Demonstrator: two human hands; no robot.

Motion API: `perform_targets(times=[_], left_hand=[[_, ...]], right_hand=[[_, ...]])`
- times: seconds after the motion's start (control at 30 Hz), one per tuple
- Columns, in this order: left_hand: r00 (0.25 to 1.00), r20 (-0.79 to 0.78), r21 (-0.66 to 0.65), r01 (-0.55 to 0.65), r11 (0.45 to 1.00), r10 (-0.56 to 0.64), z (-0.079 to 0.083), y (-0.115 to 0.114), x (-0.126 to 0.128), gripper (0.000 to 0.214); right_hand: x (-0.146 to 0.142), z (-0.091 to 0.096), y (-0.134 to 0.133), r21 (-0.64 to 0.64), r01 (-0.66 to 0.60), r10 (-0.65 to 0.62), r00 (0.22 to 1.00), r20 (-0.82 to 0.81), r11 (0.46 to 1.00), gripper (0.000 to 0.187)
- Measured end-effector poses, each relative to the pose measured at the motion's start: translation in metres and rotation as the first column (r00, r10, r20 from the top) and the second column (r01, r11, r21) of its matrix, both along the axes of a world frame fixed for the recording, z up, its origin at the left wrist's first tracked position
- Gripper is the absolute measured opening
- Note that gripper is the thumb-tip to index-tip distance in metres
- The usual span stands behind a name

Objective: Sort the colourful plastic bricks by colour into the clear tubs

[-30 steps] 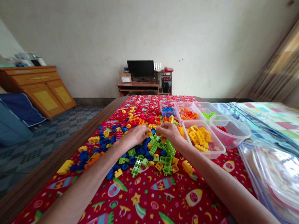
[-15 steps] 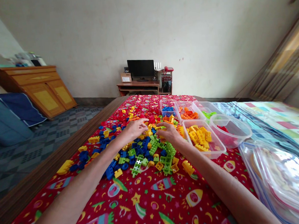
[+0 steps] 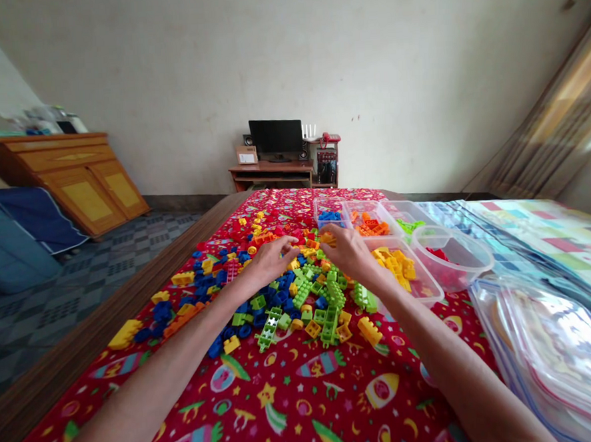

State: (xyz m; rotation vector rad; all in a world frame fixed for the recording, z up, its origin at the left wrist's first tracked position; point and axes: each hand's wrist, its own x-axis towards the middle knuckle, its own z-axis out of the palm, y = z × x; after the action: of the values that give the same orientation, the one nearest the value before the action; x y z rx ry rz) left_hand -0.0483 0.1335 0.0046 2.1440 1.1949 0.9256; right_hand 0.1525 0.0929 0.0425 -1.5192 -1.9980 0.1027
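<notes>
A heap of loose plastic bricks [image 3: 300, 294] in blue, green, yellow, orange and red lies on a red patterned cloth [image 3: 296, 394]. My left hand [image 3: 272, 257] rests on the far part of the heap, fingers stretched forward and slightly apart over blue and yellow bricks. My right hand [image 3: 348, 250] hovers over the heap's right edge, beside the clear box of yellow bricks [image 3: 424, 281]. Its fingers are pinched on what looks like a small orange brick [image 3: 326, 238].
Clear boxes stand beyond my right hand, holding blue bricks [image 3: 329, 216], orange bricks [image 3: 372, 224] and green bricks [image 3: 410, 225]. A round tub [image 3: 452, 257] holds red bricks. Plastic zip bags [image 3: 554, 352] lie at the right. The table's wooden edge [image 3: 83, 347] runs along the left.
My right hand has lifted off the green bricks and moved forward and right, towards the boxes. My left hand reached forward over the heap and stays there.
</notes>
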Motion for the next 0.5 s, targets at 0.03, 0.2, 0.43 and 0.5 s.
perform_targets(times=[0.03,0.2,0.43,0.5], left_hand=[[0.991,-0.133,0.113,-0.020,0.993,0.034,-0.001,0.003,-0.004,0.035],[0.850,-0.526,0.201,0.081,0.976,0.037,-0.010,0.013,-0.018,0.027],[0.806,-0.592,0.179,0.125,0.976,0.006,-0.016,0.012,-0.017,0.025],[0.815,-0.580,0.170,0.113,0.979,0.007,-0.015,0.012,-0.017,0.019]], right_hand=[[0.011,0.006,0.002,0.036,0.057,-0.060,0.995,0.076,0.998,0.034],[0.071,0.023,0.012,0.003,0.351,-0.333,0.884,0.328,0.936,0.036],[0.099,0.022,0.012,-0.156,0.428,-0.318,0.829,0.460,0.890,0.037],[0.095,0.025,0.011,-0.094,0.430,-0.355,0.833,0.425,0.898,0.037]])
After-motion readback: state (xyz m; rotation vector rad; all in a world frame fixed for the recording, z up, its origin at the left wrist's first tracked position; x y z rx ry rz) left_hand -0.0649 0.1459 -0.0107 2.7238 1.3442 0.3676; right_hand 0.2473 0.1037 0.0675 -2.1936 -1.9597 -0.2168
